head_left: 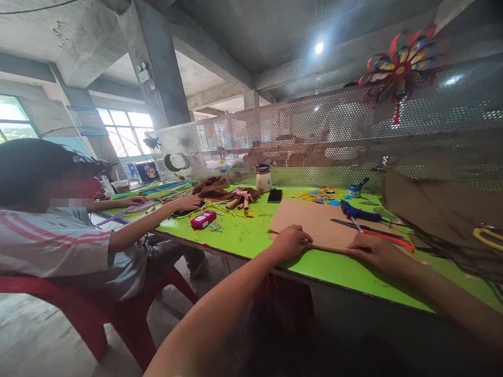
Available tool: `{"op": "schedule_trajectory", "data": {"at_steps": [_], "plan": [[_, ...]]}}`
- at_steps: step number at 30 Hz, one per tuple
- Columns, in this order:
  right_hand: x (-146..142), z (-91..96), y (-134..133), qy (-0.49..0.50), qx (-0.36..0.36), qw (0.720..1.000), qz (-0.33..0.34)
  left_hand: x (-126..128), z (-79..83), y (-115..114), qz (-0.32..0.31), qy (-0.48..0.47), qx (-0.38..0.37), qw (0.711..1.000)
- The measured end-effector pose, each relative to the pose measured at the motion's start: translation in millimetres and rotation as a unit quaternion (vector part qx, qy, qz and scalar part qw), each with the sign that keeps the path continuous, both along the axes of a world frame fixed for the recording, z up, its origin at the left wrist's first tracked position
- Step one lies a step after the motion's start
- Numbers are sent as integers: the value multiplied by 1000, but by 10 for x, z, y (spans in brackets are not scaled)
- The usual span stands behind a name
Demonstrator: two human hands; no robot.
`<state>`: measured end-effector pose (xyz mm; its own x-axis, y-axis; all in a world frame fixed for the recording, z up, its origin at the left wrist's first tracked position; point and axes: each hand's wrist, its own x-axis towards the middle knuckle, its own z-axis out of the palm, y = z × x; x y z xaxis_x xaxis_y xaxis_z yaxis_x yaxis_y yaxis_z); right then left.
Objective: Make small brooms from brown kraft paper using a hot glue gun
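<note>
A flat piece of brown cardboard (310,217) lies on the bright green table (251,243) in front of me. My left hand (291,244) is closed on its near left edge, fingers bent over the rim. Farther right along the same edge, my right hand (371,248) pinches the cardboard between thumb and fingers. A blue glue gun (360,211) rests on the cardboard's right part, its nozzle towards me. Beside it lie a long dark blade (346,224) and an orange-red handle (393,238), close to my right hand. The undersides of both hands are hidden.
At left a seated person (74,251) reaches over the table towards pipe cleaners (165,188). Near the middle are a magenta box (203,220), cardboard tubes (238,201), a jar (263,178) and a phone (275,196). Dark brown material (436,209) stands at right; a perforated screen (306,141) runs behind.
</note>
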<state>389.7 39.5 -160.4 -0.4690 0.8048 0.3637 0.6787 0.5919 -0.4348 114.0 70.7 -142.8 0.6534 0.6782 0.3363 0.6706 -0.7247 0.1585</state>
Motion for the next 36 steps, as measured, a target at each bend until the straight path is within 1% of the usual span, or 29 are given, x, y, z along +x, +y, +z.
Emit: {"op": "schedule_trajectory", "data": {"at_steps": [8, 16, 21, 26, 30, 36], "plan": [[-6, 3, -2, 0, 15, 1000, -8, -4, -15, 0, -4, -4, 10, 1000], [-34, 45, -36, 6, 9, 1000, -12, 26, 8, 49, -29, 15, 28, 999], [-29, 14, -36, 4, 16, 1000, -10, 27, -7, 55, -30, 22, 30, 999], [-33, -27, -35, 6, 41, 999, -20, 17, -29, 51, -34, 21, 29, 999], [-63, -10, -55, -3, 34, 999, -37, 13, -43, 42, -30, 19, 31, 999], [-68, -29, -49, -1, 37, 999, -40, 15, -61, 18, -24, 26, 44, 998]]}}
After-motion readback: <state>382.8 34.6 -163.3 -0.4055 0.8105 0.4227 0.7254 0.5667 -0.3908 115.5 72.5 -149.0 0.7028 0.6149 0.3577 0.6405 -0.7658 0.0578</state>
